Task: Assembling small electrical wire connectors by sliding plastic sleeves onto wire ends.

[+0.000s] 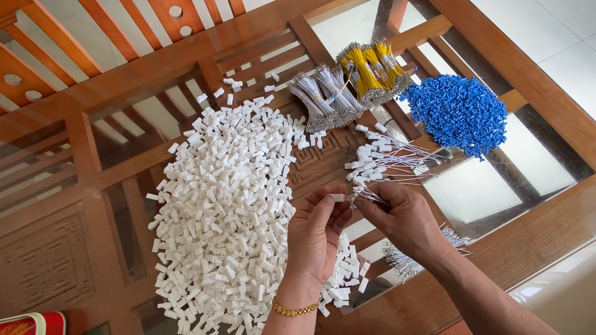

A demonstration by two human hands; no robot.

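Small white plastic connector [337, 198] sits at frame centre, pinched in my left hand [316, 237]; my right hand [399, 219] clamps thin grey wires [365, 195] against it, beside the white connector pile [229, 209] for easy reach.

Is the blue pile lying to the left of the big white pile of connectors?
No: the blue pile lies right of the white pile, beyond the yellow wire bundles.
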